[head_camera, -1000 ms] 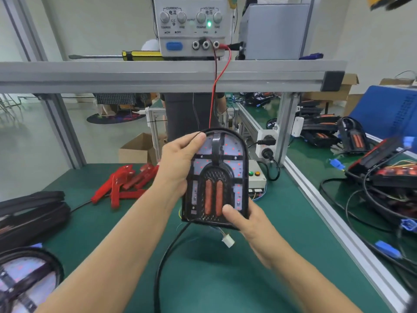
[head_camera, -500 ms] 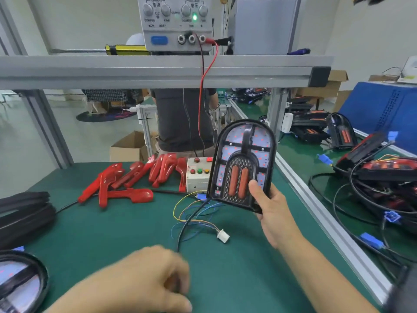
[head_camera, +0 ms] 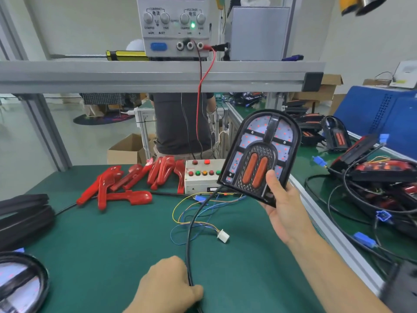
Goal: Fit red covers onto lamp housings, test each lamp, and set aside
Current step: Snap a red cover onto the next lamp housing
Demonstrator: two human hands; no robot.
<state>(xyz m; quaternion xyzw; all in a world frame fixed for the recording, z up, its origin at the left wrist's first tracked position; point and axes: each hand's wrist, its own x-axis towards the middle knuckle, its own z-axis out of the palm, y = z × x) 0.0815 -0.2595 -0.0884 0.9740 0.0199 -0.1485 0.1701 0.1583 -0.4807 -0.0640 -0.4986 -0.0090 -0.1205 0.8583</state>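
One view, from the head camera, is all we have. In it our right hand (head_camera: 284,207) holds a lamp housing (head_camera: 259,158) up above the right part of the green tabletop (head_camera: 108,236), tilted with its arched end upward; the grip is curled round the housing's lower edge, the thumb (head_camera: 274,180) pressed on its face beside two orange strips, and small red dots show across its pale panels. A black cable (head_camera: 191,220) runs from the housing's lower left corner down across the tabletop toward the near edge, where our left hand (head_camera: 168,288) rests with its grip curled round that cable. Near the far edge lies a heap of red covers (head_camera: 135,180), and just right of them stands a white button box (head_camera: 199,179), partly hidden by the housing. Thin coloured wires with a white connector (head_camera: 223,236) lie loose at the tabletop's middle. On the shelf above sits a power supply (head_camera: 174,26) with a green light on, a red lead (head_camera: 203,91) hanging from it.
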